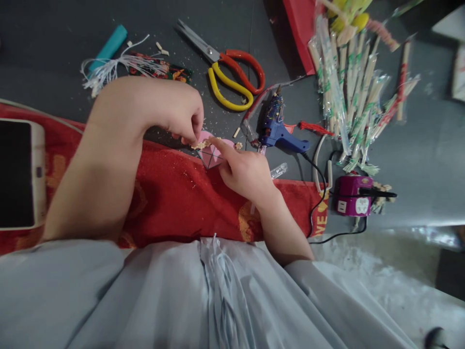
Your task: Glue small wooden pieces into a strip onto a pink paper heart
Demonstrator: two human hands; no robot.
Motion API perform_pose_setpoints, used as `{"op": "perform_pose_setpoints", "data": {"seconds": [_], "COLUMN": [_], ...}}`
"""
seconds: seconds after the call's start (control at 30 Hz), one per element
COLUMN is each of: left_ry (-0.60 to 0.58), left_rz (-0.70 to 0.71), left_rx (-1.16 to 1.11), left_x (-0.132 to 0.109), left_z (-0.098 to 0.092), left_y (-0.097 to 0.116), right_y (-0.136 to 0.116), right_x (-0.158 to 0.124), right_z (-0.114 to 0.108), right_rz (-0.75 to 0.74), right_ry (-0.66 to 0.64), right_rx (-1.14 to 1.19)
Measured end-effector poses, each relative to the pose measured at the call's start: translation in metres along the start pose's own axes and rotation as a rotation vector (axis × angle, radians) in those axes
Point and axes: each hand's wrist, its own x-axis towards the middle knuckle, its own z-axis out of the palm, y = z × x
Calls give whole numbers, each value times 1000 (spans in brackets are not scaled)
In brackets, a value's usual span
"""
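A pink heart-shaped piece (210,157) with dark lines drawn across it lies at the edge of the red cloth, between my hands. Along its upper part runs a bumpy beige braided strip (201,144). The fingertips of my left hand (181,114) are closed in a pinch on the strip's left end, the wrist bent sharply. My right hand (247,174) rests at the heart's right side. Its index finger reaches over the strip and presses there, while the thumb and other fingers curl by the heart's edge. A small beige tuft (238,145) shows just beyond the right knuckles.
Large scissors (232,72) and a blue hot glue gun (278,126) with a black cord lie beyond my hands. A purple power adapter (350,196) and wrapped straw bundles (348,92) are at right. A phone (38,174) rests on the red cloth (174,194) at left.
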Motion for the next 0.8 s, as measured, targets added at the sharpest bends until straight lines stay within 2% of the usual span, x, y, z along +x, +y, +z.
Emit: {"op": "perform_pose_setpoints", "data": {"seconds": [0.2,0.37,0.53,0.7,0.8], "left_ry": [7,28,4,-6,-1], "left_rz": [-36,45,29,200,250], "left_rx": [73,81,66,66,84], "left_x": [0,2,8,21,25], "left_z": [0,1,5,11,13], "left_y": [1,-4,-16,-39,-45], "right_y": [3,5,3,2,4], "right_x": [1,2,5,10,12], "right_z": [1,5,8,10,10], "right_rz": [52,115,208,235,256], "right_ry": [-10,75,135,154,181], "right_rx": [10,66,131,146,166]}}
